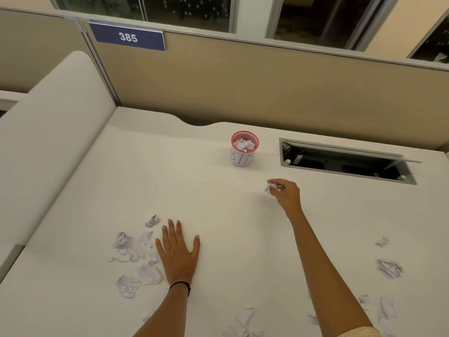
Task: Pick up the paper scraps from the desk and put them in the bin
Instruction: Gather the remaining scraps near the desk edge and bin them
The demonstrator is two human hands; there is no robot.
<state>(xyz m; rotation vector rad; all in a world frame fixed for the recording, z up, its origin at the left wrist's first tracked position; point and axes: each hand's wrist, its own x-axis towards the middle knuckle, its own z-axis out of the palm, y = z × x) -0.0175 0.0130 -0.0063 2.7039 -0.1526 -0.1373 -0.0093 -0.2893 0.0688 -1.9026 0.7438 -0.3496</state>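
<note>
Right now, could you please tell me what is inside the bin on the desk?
Crumpled white paper scraps show inside the bin, reaching near its red rim. Anything beneath that top layer is hidden by them and the bin's wall.

We log: bin [244,155] rear centre on tabletop [206,195], paper scraps [245,144] in it; cable hatch [347,162] to right; scrap cluster [136,251] front left; further scraps [390,267] front right.

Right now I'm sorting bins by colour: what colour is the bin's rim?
The bin has a red rim; head view shows it best.
</note>
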